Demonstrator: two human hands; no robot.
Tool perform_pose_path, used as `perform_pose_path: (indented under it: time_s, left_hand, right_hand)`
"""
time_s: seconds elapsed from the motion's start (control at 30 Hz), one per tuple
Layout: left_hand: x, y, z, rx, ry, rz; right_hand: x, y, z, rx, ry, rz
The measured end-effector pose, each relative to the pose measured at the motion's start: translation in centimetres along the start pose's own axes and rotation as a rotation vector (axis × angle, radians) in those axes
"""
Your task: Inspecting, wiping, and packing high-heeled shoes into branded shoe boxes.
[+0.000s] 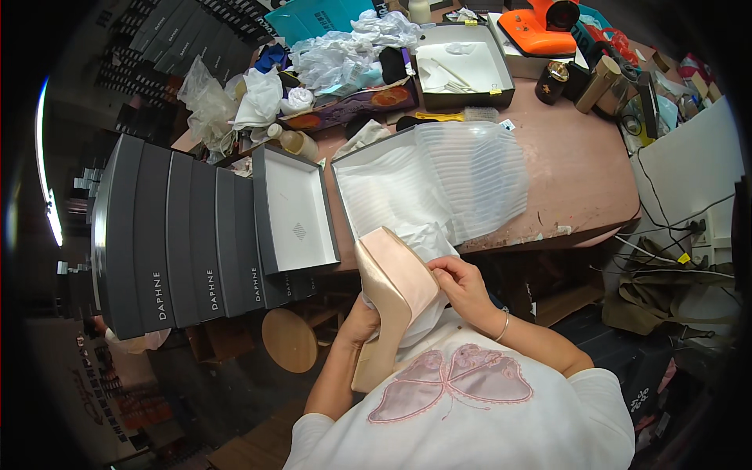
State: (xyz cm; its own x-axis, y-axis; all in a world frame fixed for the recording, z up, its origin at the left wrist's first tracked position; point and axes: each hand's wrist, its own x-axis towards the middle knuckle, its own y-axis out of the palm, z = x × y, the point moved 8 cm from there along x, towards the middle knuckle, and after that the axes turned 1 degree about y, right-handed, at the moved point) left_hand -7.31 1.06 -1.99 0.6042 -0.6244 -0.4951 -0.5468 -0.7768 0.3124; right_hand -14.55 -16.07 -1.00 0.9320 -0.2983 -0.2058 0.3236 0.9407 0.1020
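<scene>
A champagne-coloured high-heeled shoe point(384, 296) is in front of my chest, its pale pink sole point(399, 270) facing up and its thick heel pointing down toward me. My left hand point(362, 319) is closed around its left side, with the fingers partly hidden behind it. At the sole's right edge, the thumb and fingers of my right hand point(464, 288) are pinched together against the shoe. White tissue paper point(427, 321) shows under and beside the shoe. Just beyond lies an open grey shoebox point(339, 174) lined with white tissue and a striped translucent foam sheet point(482, 180).
A row of dark grey shoeboxes point(153, 235) stands at the left, beside an upright box lid point(294, 211). Crumpled white paper point(337, 59), a yellow-handled brush point(462, 116), a box tray point(462, 70) and an orange device point(536, 35) occupy the far table. Cables point(666, 211) hang at right.
</scene>
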Motion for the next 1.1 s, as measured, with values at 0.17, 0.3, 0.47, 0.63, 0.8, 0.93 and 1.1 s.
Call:
perform_pose_path:
  time_s: [0.17, 0.3, 0.47, 0.63, 0.8, 0.93, 1.1]
  left_hand:
    - [1.7, -2.8, -0.6, -0.018, 0.066, 0.008]
    - [3.5, -6.4, 1.0, -0.418, 0.019, -0.154]
    - [6.6, -5.0, -0.9, -0.327, 0.143, -0.067]
    - [8.5, -2.5, -4.0, -0.190, 0.398, -0.297]
    - [9.2, 1.3, -13.6, 0.039, 0.655, -0.186]
    - [6.5, 7.0, -27.2, 0.347, 0.837, -0.078]
    - [11.1, 6.7, -27.5, 1.042, 1.078, -0.181]
  right_hand:
    - [0.1, -2.5, 5.2, -0.072, -0.170, -0.110]
    - [-1.2, -3.1, 11.4, -0.299, -0.440, -0.101]
    - [-4.8, 6.0, 15.9, -0.674, -0.701, 0.457]
    - [-1.5, 7.2, 10.1, -1.301, -0.680, 0.296]
    - [0.1, -1.7, 13.1, -0.661, -0.729, 0.066]
    - [-1.9, -13.3, 12.6, 0.244, -0.415, -0.084]
    - [-8.7, -18.0, 13.5, 0.580, -0.464, -0.060]
